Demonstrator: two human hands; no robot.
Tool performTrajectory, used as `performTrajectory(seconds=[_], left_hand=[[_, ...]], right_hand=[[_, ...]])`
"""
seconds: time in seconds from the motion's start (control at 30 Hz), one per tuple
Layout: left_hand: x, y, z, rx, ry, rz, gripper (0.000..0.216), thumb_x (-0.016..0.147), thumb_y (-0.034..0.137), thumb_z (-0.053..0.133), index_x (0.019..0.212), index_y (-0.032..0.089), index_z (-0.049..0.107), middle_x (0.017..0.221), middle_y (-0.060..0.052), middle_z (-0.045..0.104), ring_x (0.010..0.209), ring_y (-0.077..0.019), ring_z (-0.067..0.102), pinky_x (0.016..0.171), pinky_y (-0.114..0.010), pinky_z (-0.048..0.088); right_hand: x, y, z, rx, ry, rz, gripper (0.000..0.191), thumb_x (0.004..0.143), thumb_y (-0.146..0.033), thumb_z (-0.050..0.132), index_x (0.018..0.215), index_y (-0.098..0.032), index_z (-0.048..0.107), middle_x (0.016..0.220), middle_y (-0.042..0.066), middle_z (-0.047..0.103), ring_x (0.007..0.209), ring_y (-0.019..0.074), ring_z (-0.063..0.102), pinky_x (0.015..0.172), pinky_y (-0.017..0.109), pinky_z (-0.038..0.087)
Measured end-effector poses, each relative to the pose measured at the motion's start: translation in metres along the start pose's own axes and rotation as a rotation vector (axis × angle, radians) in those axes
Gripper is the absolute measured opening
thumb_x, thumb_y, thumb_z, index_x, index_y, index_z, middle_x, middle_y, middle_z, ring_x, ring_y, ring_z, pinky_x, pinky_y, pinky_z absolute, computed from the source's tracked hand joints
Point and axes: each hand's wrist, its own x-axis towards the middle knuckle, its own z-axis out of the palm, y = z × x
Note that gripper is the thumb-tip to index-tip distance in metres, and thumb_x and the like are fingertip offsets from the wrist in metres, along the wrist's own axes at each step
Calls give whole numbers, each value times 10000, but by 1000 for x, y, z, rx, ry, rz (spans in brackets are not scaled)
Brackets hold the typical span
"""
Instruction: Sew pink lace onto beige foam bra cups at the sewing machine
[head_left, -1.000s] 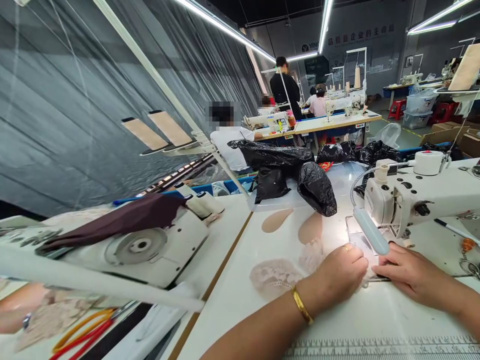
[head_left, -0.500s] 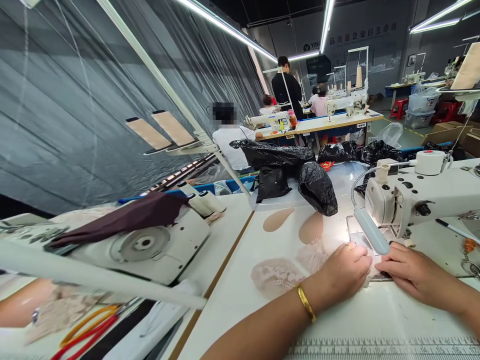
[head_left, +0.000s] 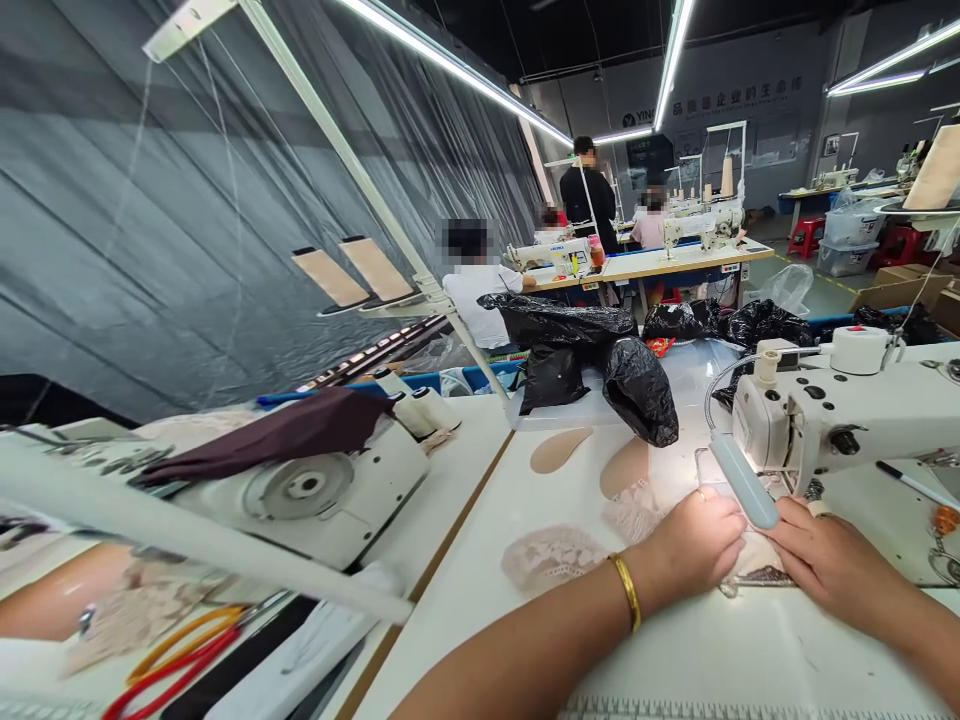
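My left hand, with a gold bangle on the wrist, is closed on the edge of a pale beige fabric piece at the sewing machine's needle area. My right hand grips the same piece from the other side, fingers together. The white sewing machine stands just beyond, and its grey lamp hides the needle and some fingertips. To the left lie a beige lace piece, another lace-edged cup piece and a plain beige teardrop piece.
Black plastic bags sit at the table's back edge. A second machine with dark cloth on it stands left, near red-and-yellow-handled scissors and another person's arm. A pen lies right. A ruler runs along the front.
The view has shifted slightly. My right hand has moved closer to the lamp and left hand, and more of the beige fabric shows between my hands.
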Motion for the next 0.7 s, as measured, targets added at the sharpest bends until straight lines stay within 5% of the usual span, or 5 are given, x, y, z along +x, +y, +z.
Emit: performTrajectory(seconds=[0.43, 0.7], left_hand=[[5, -5, 4, -64, 75, -20, 211, 1032, 199, 480, 913, 154, 649, 982, -101, 704, 918, -230, 635, 921, -385, 512], [15, -5, 9, -202, 86, -197, 195, 978, 256, 546, 909, 155, 698, 963, -156, 683, 932, -299, 605, 877, -455, 494]], right_hand=[[-1, 0, 2, -77, -33, 96, 326, 1098, -208, 263, 1102, -268, 584, 1037, 52, 654, 696, 196, 584, 627, 354, 435], [1, 4, 4, 191, 54, 175, 331, 1074, -296, 336, 943, -270, 639, 947, 48, 610, 720, 222, 514, 676, 382, 347]])
